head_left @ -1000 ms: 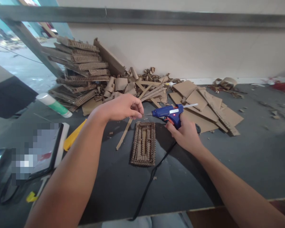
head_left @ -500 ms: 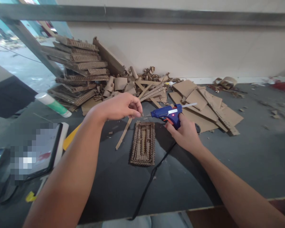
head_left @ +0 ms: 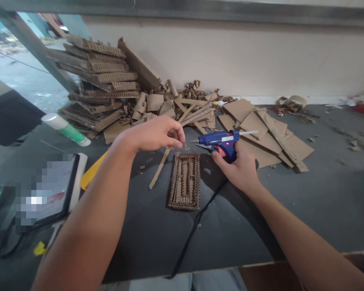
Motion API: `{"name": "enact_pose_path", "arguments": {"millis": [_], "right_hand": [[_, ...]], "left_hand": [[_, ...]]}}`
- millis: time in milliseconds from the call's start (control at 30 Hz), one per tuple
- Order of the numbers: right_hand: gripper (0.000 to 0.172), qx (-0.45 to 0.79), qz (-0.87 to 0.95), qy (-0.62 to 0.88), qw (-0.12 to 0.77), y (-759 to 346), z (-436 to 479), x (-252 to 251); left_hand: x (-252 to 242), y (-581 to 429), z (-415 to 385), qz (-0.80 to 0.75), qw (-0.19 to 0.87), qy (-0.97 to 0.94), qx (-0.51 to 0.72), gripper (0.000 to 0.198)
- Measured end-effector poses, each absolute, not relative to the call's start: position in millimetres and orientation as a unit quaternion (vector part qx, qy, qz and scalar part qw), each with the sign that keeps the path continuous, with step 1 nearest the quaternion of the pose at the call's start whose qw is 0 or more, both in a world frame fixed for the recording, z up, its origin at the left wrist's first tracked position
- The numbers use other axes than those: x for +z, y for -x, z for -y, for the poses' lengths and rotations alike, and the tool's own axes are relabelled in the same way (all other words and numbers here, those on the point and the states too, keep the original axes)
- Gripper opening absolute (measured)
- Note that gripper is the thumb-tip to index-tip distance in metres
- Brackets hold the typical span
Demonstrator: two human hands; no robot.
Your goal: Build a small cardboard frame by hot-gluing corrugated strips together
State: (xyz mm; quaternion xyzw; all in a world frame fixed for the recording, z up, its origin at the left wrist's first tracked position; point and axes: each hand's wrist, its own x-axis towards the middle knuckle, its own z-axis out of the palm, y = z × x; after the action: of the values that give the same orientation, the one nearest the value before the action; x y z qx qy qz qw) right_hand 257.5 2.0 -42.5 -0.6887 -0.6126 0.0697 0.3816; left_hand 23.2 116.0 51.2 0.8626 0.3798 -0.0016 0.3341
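My right hand point(head_left: 241, 167) is wrapped round the grip of a blue glue gun point(head_left: 216, 139), whose red light is lit and whose glue stick juts from the back. The nozzle points left, a short gap from my left hand point(head_left: 168, 135). There, thumb and fingers pinch a tiny scrap of cardboard point(head_left: 185, 146). Below both hands lies a rectangular cardboard piece point(head_left: 184, 182) built of corrugated strips in nested outlines. A slim pointed tool point(head_left: 202, 147) shows under the gun, near something orange; whether it is held or lying there I cannot tell.
Cardboard slabs point(head_left: 94, 76) are stacked at back left, beside curled scraps point(head_left: 154, 103). Flat cardboard sheets point(head_left: 267, 133) lie to the right. A thin strip point(head_left: 159, 169), a black cable point(head_left: 197, 220), a white-green tube point(head_left: 66, 129) and a tablet-like device point(head_left: 56, 186) are on the table.
The glue gun has drawn back slightly to the right, and its nozzle has come away from the scrap in my left hand. The whole view has shifted a little.
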Motion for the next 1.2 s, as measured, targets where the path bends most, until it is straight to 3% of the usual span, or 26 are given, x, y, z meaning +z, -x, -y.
{"name": "enact_pose_path", "arguments": {"millis": [1200], "right_hand": [[0.033, 0.129, 0.653, 0.657, 0.355, -263.4, -3.9, -48.3]], "left_hand": [[43.8, -27.2, -122.2, -0.370, 0.343, -0.862, -0.040, 0.012]]}}
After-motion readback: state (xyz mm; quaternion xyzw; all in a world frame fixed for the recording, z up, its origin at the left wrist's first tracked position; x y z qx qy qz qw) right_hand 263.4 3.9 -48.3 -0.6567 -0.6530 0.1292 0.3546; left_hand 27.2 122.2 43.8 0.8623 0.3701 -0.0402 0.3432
